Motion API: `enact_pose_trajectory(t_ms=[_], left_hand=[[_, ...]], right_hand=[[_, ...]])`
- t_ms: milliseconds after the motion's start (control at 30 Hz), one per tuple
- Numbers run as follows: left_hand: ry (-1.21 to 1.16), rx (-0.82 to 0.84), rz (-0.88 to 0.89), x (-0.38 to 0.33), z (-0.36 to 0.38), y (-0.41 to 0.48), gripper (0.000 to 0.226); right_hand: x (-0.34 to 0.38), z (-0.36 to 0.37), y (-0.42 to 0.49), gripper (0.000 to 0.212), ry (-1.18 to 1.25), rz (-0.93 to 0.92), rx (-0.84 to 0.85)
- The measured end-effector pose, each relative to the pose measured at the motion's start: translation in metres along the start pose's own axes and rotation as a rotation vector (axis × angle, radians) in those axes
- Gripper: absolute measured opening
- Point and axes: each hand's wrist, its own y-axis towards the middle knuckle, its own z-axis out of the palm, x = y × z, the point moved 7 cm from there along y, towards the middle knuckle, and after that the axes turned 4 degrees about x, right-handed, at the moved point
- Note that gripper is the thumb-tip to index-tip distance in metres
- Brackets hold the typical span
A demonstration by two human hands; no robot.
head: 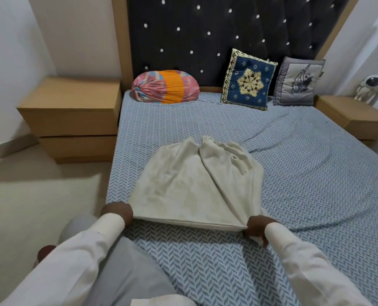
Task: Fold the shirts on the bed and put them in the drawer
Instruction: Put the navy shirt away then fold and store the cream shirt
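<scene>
A cream shirt (188,182) lies on the blue patterned bed (305,184), its sides folded inward so it narrows toward the headboard. My left hand (118,212) grips the near left corner of its hem. My right hand (257,228) grips the near right corner, where folded layers bunch together. The near hem is lifted slightly off the sheet and casts a shadow. A wooden bedside cabinet with two drawers (77,120) stands left of the bed; both drawers are closed.
A pink and orange bolster (166,87), a dark blue cushion (248,80) and a grey cushion (298,81) lean at the headboard. A second bedside cabinet (351,115) at the right carries a small astronaut figure (367,88). Beige floor lies left of the bed.
</scene>
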Motion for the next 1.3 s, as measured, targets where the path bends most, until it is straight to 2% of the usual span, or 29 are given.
enact_pose_trajectory(t_ms=[100, 167, 200, 267, 300, 367, 400, 500, 533, 600, 700, 767, 833, 967, 1033, 1067, 1167, 1233, 1300], left_hand=[[0.013, 0.127, 0.013, -0.016, -0.008, 0.003, 0.048], [-0.116, 0.278, 0.024, -0.021, -0.023, 0.005, 0.043], [-0.321, 0.375, 0.006, -0.022, -0.034, 0.011, 0.038], [-1.037, 0.479, -0.030, -0.029, -0.070, 0.023, 0.030], [-1.380, 0.425, 0.025, -0.033, -0.101, 0.035, 0.029], [-1.799, 0.132, 0.193, -0.026, -0.192, 0.062, 0.036], [-1.918, -0.013, 0.281, -0.021, -0.238, 0.061, 0.041], [-2.101, -0.328, 0.629, -0.007, -0.379, 0.035, 0.050], [-2.149, -0.438, 0.699, 0.003, -0.422, 0.022, 0.052], [-2.155, -0.597, 0.773, 0.027, -0.484, 0.003, 0.051], [-2.064, -0.755, 0.838, 0.064, -0.527, -0.015, 0.050], [-1.895, -0.864, 0.791, 0.080, -0.530, -0.024, 0.051], [-1.753, -0.937, 0.699, 0.090, -0.519, -0.022, 0.055], [-1.582, -0.914, 0.388, 0.103, -0.450, 0.017, 0.070], [-1.445, -0.924, 0.221, 0.101, -0.403, 0.029, 0.068], [-1.346, -0.927, 0.143, 0.098, -0.379, 0.031, 0.067], [-1.004, -0.820, 0.113, 0.081, -0.293, 0.056, 0.061], [-0.816, -0.682, 0.124, 0.071, -0.229, 0.074, 0.056], [-0.528, -0.557, 0.114, 0.055, -0.169, 0.079, 0.057]], right_hand=[[0.006, -0.024, -0.011, 0.032, 0.030, 0.089, 0.012], [0.001, -0.045, -0.008, 0.031, 0.234, 0.166, 0.014], [-0.001, -0.063, 0.002, 0.035, 0.458, 0.170, -0.001], [0.002, -0.108, 0.022, 0.038, 0.975, 0.066, -0.068], [0.009, -0.137, 0.025, 0.036, 1.154, -0.035, -0.129], [0.027, -0.212, 0.016, 0.032, 1.419, -0.228, -0.265], [0.037, -0.251, 0.006, 0.036, 1.527, -0.337, -0.331], [0.063, -0.377, -0.031, 0.066, 1.733, -0.684, -0.512], [0.070, -0.413, -0.052, 0.067, 1.746, -0.786, -0.579], [0.076, -0.462, -0.092, 0.044, 1.681, -0.902, -0.749], [0.071, -0.507, -0.121, 0.033, 1.467, -0.897, -1.016], [0.063, -0.525, -0.116, 0.040, 1.149, -0.788, -1.172], [0.065, -0.521, -0.117, 0.058, 0.798, -0.631, -1.255], [0.079, -0.476, -0.097, 0.072, 0.307, -0.430, -1.281], [0.082, -0.450, -0.075, 0.072, 0.219, -0.410, -1.266], [0.081, -0.435, -0.063, 0.066, 0.212, -0.378, -1.262], [0.076, -0.366, -0.035, 0.042, 0.220, -0.303, -1.216], [0.069, -0.313, -0.014, 0.046, 0.185, -0.292, -1.167], [0.057, -0.265, 0.008, 0.043, 0.168, -0.247, -1.049]])
